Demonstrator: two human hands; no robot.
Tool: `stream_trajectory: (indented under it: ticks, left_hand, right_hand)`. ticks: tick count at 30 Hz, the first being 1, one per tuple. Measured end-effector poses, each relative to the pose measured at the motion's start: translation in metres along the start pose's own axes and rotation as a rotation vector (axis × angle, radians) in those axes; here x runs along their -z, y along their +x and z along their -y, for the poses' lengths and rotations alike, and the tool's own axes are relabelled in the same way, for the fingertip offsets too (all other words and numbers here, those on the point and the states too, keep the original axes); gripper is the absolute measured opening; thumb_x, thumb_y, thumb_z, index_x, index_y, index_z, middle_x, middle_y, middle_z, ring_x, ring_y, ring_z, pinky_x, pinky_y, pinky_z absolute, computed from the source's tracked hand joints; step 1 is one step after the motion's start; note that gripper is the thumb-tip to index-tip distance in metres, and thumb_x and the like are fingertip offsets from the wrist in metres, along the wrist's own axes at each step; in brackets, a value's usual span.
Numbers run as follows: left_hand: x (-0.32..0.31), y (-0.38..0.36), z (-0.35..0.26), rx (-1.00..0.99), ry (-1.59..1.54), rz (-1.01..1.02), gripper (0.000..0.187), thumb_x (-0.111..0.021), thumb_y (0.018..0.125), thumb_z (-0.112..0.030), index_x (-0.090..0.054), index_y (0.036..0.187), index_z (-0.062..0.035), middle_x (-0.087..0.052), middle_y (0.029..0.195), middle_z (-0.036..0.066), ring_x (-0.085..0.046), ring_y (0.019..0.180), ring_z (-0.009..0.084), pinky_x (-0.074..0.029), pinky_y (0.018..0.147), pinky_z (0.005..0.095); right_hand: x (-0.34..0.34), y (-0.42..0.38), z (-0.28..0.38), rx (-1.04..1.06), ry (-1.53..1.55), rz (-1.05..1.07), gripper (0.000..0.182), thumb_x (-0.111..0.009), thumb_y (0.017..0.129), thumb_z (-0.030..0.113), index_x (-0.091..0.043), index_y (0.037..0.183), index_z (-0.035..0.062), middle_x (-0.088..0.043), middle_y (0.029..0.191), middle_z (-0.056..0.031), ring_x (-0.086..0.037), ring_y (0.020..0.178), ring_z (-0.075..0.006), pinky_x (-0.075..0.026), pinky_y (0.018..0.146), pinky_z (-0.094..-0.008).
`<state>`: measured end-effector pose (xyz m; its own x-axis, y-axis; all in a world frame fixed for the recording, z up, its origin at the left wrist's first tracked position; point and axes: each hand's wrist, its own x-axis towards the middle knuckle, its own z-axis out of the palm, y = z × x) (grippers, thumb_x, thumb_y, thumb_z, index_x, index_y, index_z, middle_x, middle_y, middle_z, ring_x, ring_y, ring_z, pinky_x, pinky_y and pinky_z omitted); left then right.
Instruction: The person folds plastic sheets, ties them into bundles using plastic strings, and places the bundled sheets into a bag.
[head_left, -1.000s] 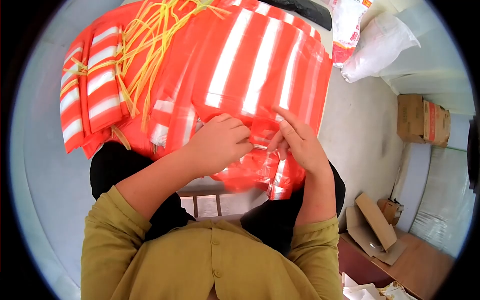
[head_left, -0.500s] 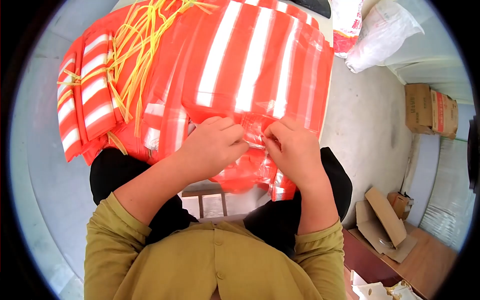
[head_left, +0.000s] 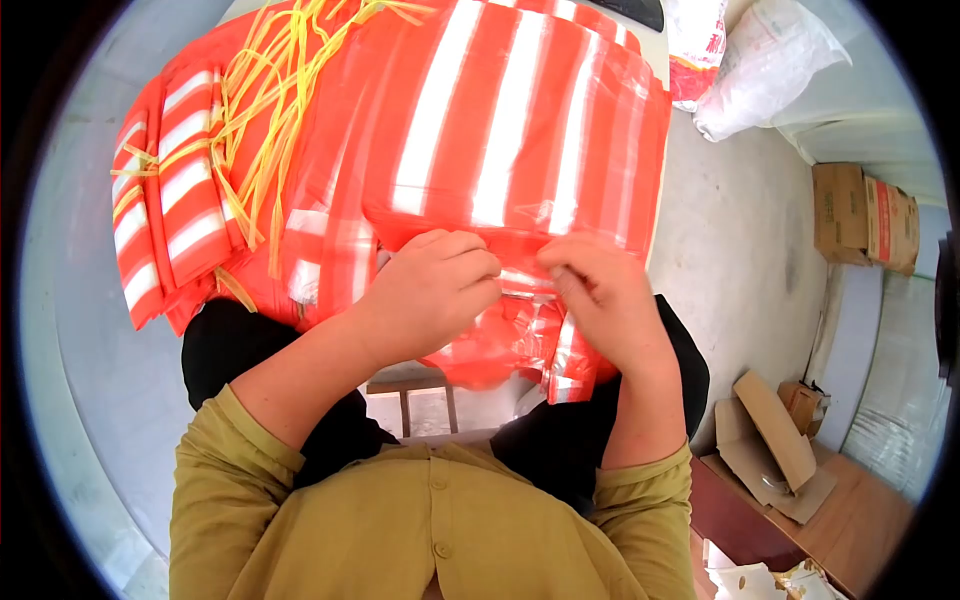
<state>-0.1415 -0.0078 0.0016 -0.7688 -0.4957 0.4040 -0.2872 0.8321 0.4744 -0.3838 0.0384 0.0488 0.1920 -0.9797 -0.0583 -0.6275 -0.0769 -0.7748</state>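
A thick stack of red-and-white striped plastic bags [head_left: 545, 130] lies spread before me, its near edge folded and crumpled. At that edge my left hand [head_left: 432, 295] is closed, thumb and fingertips pinched on the thin plastic of a bag. My right hand [head_left: 605, 295] is opposite, a short gap away, with curled fingers closed at the same plastic; its exact grip is partly hidden. Between and below both hands hangs a loose crumpled piece of red plastic [head_left: 500, 345], over my lap.
Yellow ties [head_left: 275, 100] lie across the pile at upper left, beside folded striped bundles [head_left: 190, 190] bound with similar ties. White sacks [head_left: 770, 65] stand at upper right. Cardboard boxes [head_left: 865, 220] sit by the right wall, and an opened carton [head_left: 765, 440] lies lower right.
My right hand has shifted slightly right, widening the gap between the hands. The left hand has barely moved and keeps its pinch.
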Motion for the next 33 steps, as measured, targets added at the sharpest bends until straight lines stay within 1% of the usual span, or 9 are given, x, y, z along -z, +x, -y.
stream_trajectory:
  ticks: [3, 6, 12, 15, 18, 22, 27, 30, 33]
  left_hand:
    - [-0.002, 0.001, 0.003, 0.014, -0.047, -0.012, 0.018, -0.072, 0.072, -0.003, -0.070, 0.090, -0.0042, -0.070, 0.102, 0.008, -0.067, 0.098, 0.0296, -0.056, 0.086, 0.0410]
    - [0.001, 0.003, 0.002, 0.099, -0.112, -0.014, 0.022, -0.073, 0.072, -0.003, -0.069, 0.093, -0.0044, -0.070, 0.097, 0.009, -0.066, 0.094, 0.0311, -0.055, 0.083, 0.0411]
    - [-0.008, 0.006, 0.000, 0.328, -0.163, -0.103, 0.011, -0.072, 0.080, -0.005, -0.066, 0.089, -0.0051, -0.065, 0.084, 0.010, -0.063, 0.082, 0.0329, -0.052, 0.072, 0.0449]
    - [-0.007, 0.010, -0.002, 0.415, -0.185, -0.110, 0.009, -0.071, 0.082, -0.005, -0.064, 0.089, -0.0053, -0.065, 0.085, 0.011, -0.064, 0.082, 0.0342, -0.052, 0.071, 0.0468]
    - [-0.008, 0.011, -0.002, 0.456, -0.182, -0.111, 0.014, -0.072, 0.086, -0.007, -0.061, 0.094, -0.0062, -0.062, 0.082, 0.012, -0.064, 0.084, 0.0345, -0.050, 0.072, 0.0462]
    - [-0.006, 0.014, -0.006, 0.549, -0.198, -0.078, 0.011, -0.071, 0.090, -0.007, -0.061, 0.096, -0.0049, -0.063, 0.088, 0.013, -0.065, 0.086, 0.0348, -0.052, 0.074, 0.0457]
    - [-0.005, 0.008, -0.001, 0.457, -0.163, -0.041, 0.015, -0.068, 0.090, -0.002, -0.065, 0.104, -0.0031, -0.065, 0.103, 0.014, -0.067, 0.093, 0.0333, -0.055, 0.076, 0.0420]
    - [-0.007, 0.001, 0.006, 0.335, -0.090, 0.004, 0.026, -0.071, 0.085, -0.004, -0.068, 0.110, -0.0028, -0.065, 0.110, 0.014, -0.066, 0.099, 0.0333, -0.055, 0.081, 0.0427]
    - [0.003, 0.004, 0.001, 0.216, 0.045, -0.028, 0.035, -0.074, 0.079, -0.007, -0.069, 0.114, -0.0029, -0.065, 0.116, 0.012, -0.064, 0.106, 0.0327, -0.053, 0.089, 0.0432]
  right_hand:
    - [0.004, 0.004, -0.006, 0.069, -0.169, -0.108, 0.015, -0.066, 0.091, -0.004, -0.072, 0.105, -0.0009, -0.072, 0.113, -0.0138, -0.068, 0.105, -0.0327, -0.055, 0.089, -0.0386]
    - [-0.002, 0.006, -0.011, 0.111, -0.157, -0.064, 0.012, -0.068, 0.090, 0.000, -0.071, 0.101, 0.0005, -0.071, 0.105, -0.0141, -0.067, 0.103, -0.0353, -0.054, 0.090, -0.0434]
    - [-0.006, 0.005, -0.004, 0.061, -0.093, -0.093, 0.015, -0.065, 0.090, -0.006, -0.072, 0.103, -0.0016, -0.071, 0.106, -0.0132, -0.068, 0.102, -0.0309, -0.055, 0.088, -0.0380]
    - [-0.003, -0.002, 0.006, 0.017, 0.000, -0.034, 0.017, -0.067, 0.087, -0.007, -0.073, 0.102, -0.0014, -0.072, 0.105, -0.0131, -0.069, 0.098, -0.0301, -0.056, 0.085, -0.0385]
    - [-0.006, -0.003, 0.009, 0.308, 0.071, 0.100, 0.020, -0.072, 0.085, -0.005, -0.074, 0.104, 0.0000, -0.073, 0.105, -0.0128, -0.069, 0.095, -0.0304, -0.057, 0.083, -0.0396]
    - [-0.022, 0.006, 0.002, 0.397, -0.168, 0.017, 0.025, -0.076, 0.081, 0.001, -0.073, 0.105, -0.0005, -0.070, 0.111, -0.0123, -0.066, 0.100, -0.0317, -0.056, 0.087, -0.0416]
    - [-0.020, 0.008, 0.000, 0.364, -0.307, 0.013, 0.033, -0.080, 0.076, 0.003, -0.072, 0.108, -0.0019, -0.067, 0.121, -0.0113, -0.063, 0.112, -0.0304, -0.054, 0.095, -0.0411]
    - [-0.017, 0.008, 0.000, 0.356, -0.303, 0.041, 0.038, -0.081, 0.075, 0.004, -0.072, 0.112, -0.0010, -0.067, 0.120, -0.0107, -0.063, 0.111, -0.0312, -0.054, 0.095, -0.0413]
    - [-0.015, 0.007, 0.004, 0.316, -0.339, 0.067, 0.048, -0.085, 0.072, 0.008, -0.072, 0.117, -0.0003, -0.069, 0.127, -0.0112, -0.064, 0.118, -0.0310, -0.055, 0.100, -0.0410]
